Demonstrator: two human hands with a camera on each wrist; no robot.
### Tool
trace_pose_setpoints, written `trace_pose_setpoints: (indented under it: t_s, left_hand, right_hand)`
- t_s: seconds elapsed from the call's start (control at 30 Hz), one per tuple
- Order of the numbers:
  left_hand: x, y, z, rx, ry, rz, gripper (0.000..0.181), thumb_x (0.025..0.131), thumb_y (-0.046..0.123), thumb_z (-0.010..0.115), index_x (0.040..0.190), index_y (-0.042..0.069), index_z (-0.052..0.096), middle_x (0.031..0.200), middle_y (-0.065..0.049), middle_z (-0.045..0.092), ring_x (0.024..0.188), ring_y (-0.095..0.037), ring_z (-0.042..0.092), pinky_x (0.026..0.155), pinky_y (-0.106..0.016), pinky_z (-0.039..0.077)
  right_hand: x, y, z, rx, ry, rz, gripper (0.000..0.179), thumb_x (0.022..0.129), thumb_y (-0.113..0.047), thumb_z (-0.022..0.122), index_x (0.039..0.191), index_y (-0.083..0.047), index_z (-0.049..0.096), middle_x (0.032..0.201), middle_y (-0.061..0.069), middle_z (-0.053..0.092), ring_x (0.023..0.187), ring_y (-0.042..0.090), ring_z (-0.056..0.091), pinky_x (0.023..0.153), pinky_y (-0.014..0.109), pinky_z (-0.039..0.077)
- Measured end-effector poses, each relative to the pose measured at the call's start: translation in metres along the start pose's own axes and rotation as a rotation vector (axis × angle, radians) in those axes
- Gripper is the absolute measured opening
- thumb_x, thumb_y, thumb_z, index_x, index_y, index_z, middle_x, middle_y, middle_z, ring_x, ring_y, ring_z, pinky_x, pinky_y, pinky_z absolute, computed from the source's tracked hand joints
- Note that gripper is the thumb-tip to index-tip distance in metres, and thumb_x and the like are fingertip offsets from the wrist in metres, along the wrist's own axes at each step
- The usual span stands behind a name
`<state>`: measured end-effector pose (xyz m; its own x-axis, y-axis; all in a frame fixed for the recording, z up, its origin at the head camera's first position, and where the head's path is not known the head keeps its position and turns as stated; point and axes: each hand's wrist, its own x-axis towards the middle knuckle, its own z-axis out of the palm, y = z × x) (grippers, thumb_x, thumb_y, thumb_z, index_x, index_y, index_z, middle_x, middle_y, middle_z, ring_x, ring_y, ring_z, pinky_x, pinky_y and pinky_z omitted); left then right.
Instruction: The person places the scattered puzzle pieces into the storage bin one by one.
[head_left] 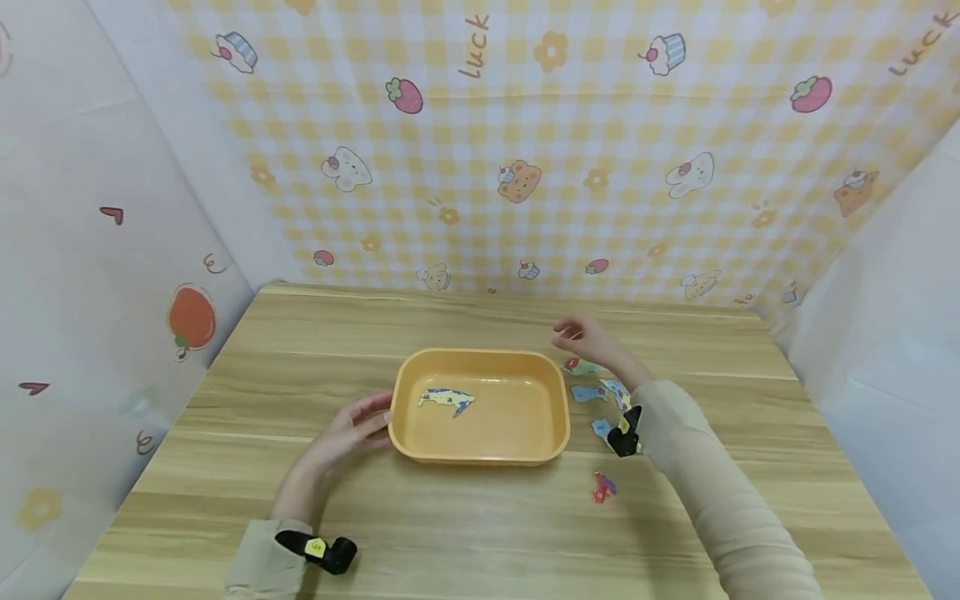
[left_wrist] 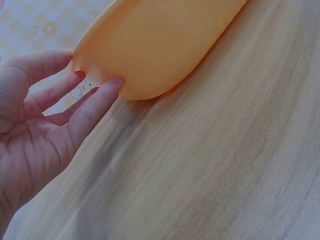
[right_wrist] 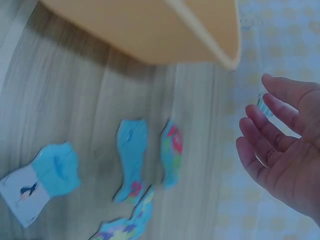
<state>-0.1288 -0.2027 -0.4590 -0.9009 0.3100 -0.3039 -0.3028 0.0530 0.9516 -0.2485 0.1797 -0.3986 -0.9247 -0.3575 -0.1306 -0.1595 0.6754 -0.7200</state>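
A yellow plastic tray [head_left: 480, 459] stands on the wooden table. My left hand [head_left: 358, 429] is at its left end, and in the left wrist view its fairly straight fingertips [left_wrist: 118, 83] touch the outer wall. Inside the tray lies one cream-and-blue puzzle piece [head_left: 447, 398]. My right hand [head_left: 591, 340] hovers past the tray's far right corner, fingers loosely bent and holding nothing. Below it on the table are a green-and-red piece [right_wrist: 171, 154], a blue piece with a red spot [right_wrist: 132, 155] and a blue-and-yellow piece [right_wrist: 122, 227].
Nearer me, right of the tray, lie a blue-and-white piece [right_wrist: 55, 172], partly hidden by the right wrist camera [head_left: 625, 433] in the head view, and a red-and-purple piece [head_left: 603, 487]. A patterned yellow checked cloth [head_left: 480, 225] hangs behind the table, with white sheets at both sides.
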Motion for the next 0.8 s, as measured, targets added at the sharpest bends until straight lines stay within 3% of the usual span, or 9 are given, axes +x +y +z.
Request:
trace_pose_setpoints:
  t_s: [0.27, 0.53, 0.67, 0.8]
  left_hand:
    - [0.0, 0.0, 0.002, 0.003, 0.022, -0.012, 0.057, 0.092, 0.018, 0.053, 0.139, -0.004, 0.029, 0.141, -0.026, 0.033, 0.111, -0.021, 0.054, 0.088, -0.034, 0.053]
    - [0.001, 0.0, 0.0, 0.006, 0.024, -0.022, 0.056, 0.093, 0.017, 0.052, 0.14, -0.003, 0.028, 0.142, -0.025, 0.032, 0.113, -0.022, 0.053, 0.089, -0.033, 0.053]
    - [0.001, 0.0, 0.0, -0.011, 0.028, -0.029, 0.058, 0.092, 0.02, 0.055, 0.139, -0.001, 0.03, 0.141, -0.023, 0.034, 0.112, -0.021, 0.054, 0.089, -0.034, 0.053]
    - [0.0, 0.0, 0.0, -0.009, 0.019, -0.024, 0.059, 0.092, 0.02, 0.055, 0.14, -0.002, 0.029, 0.142, -0.024, 0.033, 0.111, -0.021, 0.054, 0.089, -0.033, 0.053]
  right_hand:
    - [-0.008, 0.036, -0.003, -0.051, 0.023, 0.144, 0.04, 0.091, -0.023, 0.055, 0.115, 0.009, 0.052, 0.113, 0.03, 0.055, 0.105, 0.038, 0.053, 0.083, 0.042, 0.051]
    - [-0.01, 0.052, -0.003, -0.036, 0.01, 0.208, 0.045, 0.089, -0.021, 0.059, 0.119, 0.009, 0.047, 0.117, 0.031, 0.051, 0.107, 0.04, 0.05, 0.09, 0.046, 0.048]
    - [-0.011, 0.058, -0.001, 0.007, -0.007, 0.241, 0.059, 0.082, -0.022, 0.067, 0.124, 0.008, 0.04, 0.121, 0.03, 0.047, 0.112, 0.041, 0.046, 0.095, 0.05, 0.044]
    - [-0.009, 0.065, 0.003, 0.008, -0.002, 0.209, 0.069, 0.074, -0.024, 0.075, 0.123, 0.009, 0.04, 0.115, 0.027, 0.049, 0.106, 0.038, 0.049, 0.091, 0.047, 0.047]
